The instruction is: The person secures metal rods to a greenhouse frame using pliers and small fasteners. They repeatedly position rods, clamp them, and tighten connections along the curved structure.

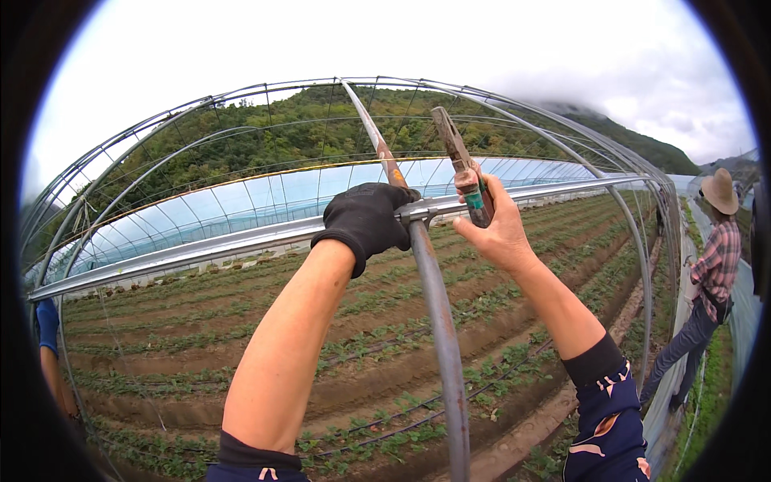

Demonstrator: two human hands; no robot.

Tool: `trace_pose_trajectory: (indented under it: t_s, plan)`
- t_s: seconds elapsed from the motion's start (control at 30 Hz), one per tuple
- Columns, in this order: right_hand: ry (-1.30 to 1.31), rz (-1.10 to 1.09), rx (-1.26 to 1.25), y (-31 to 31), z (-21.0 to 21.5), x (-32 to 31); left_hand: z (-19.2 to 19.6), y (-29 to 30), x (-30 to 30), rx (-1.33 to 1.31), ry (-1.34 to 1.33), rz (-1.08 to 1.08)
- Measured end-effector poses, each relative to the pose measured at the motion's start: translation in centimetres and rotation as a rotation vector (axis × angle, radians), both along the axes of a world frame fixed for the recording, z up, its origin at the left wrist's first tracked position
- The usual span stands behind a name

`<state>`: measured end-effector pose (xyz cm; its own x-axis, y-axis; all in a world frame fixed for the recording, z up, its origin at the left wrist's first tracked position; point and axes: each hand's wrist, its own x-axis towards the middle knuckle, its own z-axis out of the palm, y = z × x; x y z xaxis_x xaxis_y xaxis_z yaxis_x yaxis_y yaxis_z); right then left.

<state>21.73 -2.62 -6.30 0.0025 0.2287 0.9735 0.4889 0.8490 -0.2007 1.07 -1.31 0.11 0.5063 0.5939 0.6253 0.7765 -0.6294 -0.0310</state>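
Observation:
My left hand (365,218), in a black glove, is closed on the silvery metal rail (217,247) right beside its crossing with an upright greyish pipe (442,337). Its fingertips are mostly hidden behind the rail and pipe. A small metal clip (416,212) sits at that crossing. Just to the right, my bare right hand (499,221) grips worn, rusty pliers (456,149) with a green band on the handle. The jaws point up and slightly left, apart from the rail. Above the joint the pipe (368,124) runs on upward, rust-stained near the glove.
Curved frame pipes (634,241) arch around a planted field with rows of low green plants (474,309) and soil ridges. Pale blue plastic sheeting (265,197) stretches behind. At right a person in a straw hat (719,249) stands outside the frame; another person's blue sleeve (48,325) shows far left.

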Motion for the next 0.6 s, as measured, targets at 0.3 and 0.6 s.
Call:
trace_pose_trajectory:
  t_s: [0.3, 0.6]
  plan:
    - [0.16, 0.378, -0.724, -7.3, -6.2, 0.6, -0.1, -0.9, 0.5, -0.012, -0.037, 0.068]
    - [0.212, 0.545, -0.682, -2.5, -7.6, -1.4, -0.3, -0.4, 0.8, 0.026, -0.048, 0.017]
